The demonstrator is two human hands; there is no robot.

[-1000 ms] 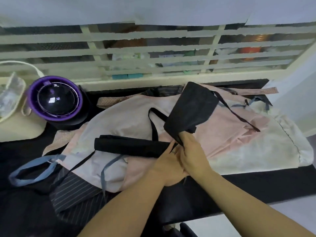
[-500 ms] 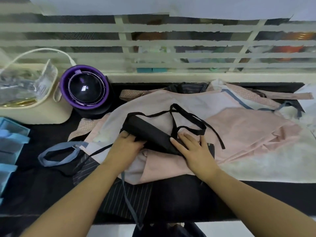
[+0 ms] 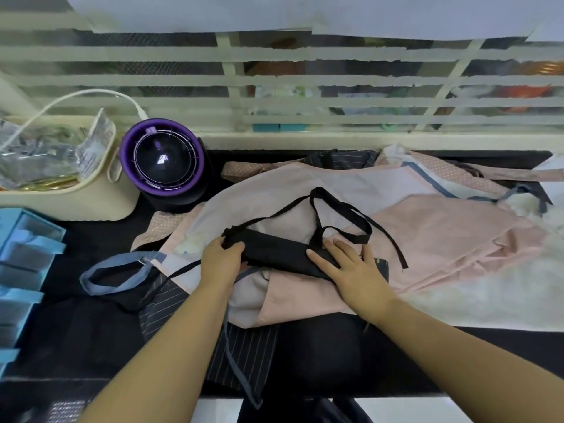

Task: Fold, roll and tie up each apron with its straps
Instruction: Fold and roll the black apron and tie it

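Note:
A black apron (image 3: 276,250) lies folded into a narrow band on top of a pile of pink aprons (image 3: 427,236). Its thin black straps (image 3: 341,209) loop loosely behind it and trail off to the right. My left hand (image 3: 221,257) grips the band's left end with curled fingers. My right hand (image 3: 351,267) lies flat on the band's right end, fingers straight and pressing down. A dark pinstriped apron (image 3: 232,340) with grey-blue straps (image 3: 113,270) sticks out under the pile at the front left.
A purple-rimmed round fan (image 3: 161,161) stands at the back left, beside a cream bin (image 3: 76,199) of clear bags. Blue drawers (image 3: 21,264) sit at the left edge. A slatted window grille (image 3: 305,87) runs behind the black table (image 3: 76,331).
The raised half of the black apron has been laid down onto the band. My left hand moved to its left end, and my right hand flattened on its right end.

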